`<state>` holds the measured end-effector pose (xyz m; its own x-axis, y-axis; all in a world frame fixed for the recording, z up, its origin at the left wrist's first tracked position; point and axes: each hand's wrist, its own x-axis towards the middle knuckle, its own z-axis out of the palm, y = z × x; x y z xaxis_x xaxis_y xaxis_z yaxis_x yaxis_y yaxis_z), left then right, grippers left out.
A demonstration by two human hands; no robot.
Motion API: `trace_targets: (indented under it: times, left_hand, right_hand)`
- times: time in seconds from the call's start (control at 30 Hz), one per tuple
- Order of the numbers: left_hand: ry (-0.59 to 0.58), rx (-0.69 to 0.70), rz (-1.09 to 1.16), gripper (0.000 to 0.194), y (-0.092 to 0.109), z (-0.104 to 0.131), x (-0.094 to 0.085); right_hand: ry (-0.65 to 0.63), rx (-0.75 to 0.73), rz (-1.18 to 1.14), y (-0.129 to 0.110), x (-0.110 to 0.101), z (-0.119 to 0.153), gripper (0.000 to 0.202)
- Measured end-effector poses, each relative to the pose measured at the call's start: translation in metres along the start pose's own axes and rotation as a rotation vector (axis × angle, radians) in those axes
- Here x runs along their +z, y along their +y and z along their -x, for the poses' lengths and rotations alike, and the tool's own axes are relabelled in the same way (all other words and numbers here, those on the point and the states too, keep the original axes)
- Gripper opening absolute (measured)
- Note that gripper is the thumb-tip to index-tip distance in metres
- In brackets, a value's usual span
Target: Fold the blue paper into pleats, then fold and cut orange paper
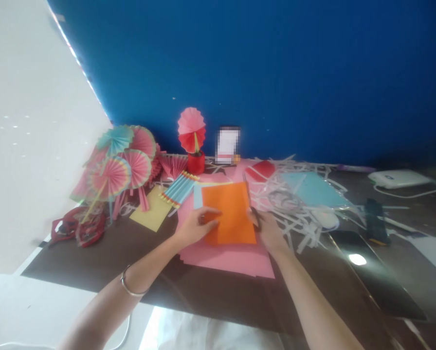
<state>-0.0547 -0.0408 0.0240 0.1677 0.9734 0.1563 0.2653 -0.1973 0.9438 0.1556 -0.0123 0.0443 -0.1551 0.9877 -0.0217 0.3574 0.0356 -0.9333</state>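
An orange sheet [236,214] is held above a stack of pink paper [228,260]. My left hand [199,226] grips its left side, fingers bent over the paper. At the sheet's right edge, my right hand [267,226] is closed around dark scissors [255,218], whose blades point away from me along that edge. Left of the sheet lie a pleated blue strip [179,188] with yellow and red ends and a yellow sheet [153,209]. Light blue paper shows just behind the orange sheet.
Pleated paper fans [110,177] crowd the left, near red scissors [77,226]. A red pot [196,163] holds another fan. White paper strips [307,228] and a blue sheet [315,189] lie right of centre. A dark tablet [378,274] is at the right.
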Motion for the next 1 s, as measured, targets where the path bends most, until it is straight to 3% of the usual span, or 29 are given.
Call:
trace_targets:
  times: [0.23, 0.37, 0.57, 0.73, 0.87, 1.0]
  left_hand:
    - [0.193, 0.025, -0.086, 0.021, -0.006, -0.004, -0.005]
    - [0.291, 0.011, -0.160, 0.020, -0.006, -0.003, -0.009]
    - [0.362, 0.051, -0.205, 0.019, -0.012, -0.006, -0.014]
    - [0.429, -0.092, -0.259, 0.016, -0.023, -0.010, -0.017]
    - [0.431, -0.137, -0.337, 0.016, -0.032, -0.011, -0.020]
    - [0.342, -0.022, -0.416, 0.022, -0.027, -0.010, -0.023]
  right_hand:
    - [0.079, 0.051, -0.137, 0.010, 0.002, -0.007, 0.045]
    - [0.026, 0.040, -0.307, 0.016, 0.002, -0.009, 0.044]
    - [-0.022, 0.039, -0.113, 0.005, 0.001, -0.003, 0.047]
    - [-0.016, 0.015, 0.042, 0.005, 0.002, -0.002, 0.051]
    - [-0.010, 0.010, 0.068, 0.006, 0.004, -0.001, 0.051]
    - [-0.004, -0.003, 0.100, 0.008, 0.005, 0.000, 0.047]
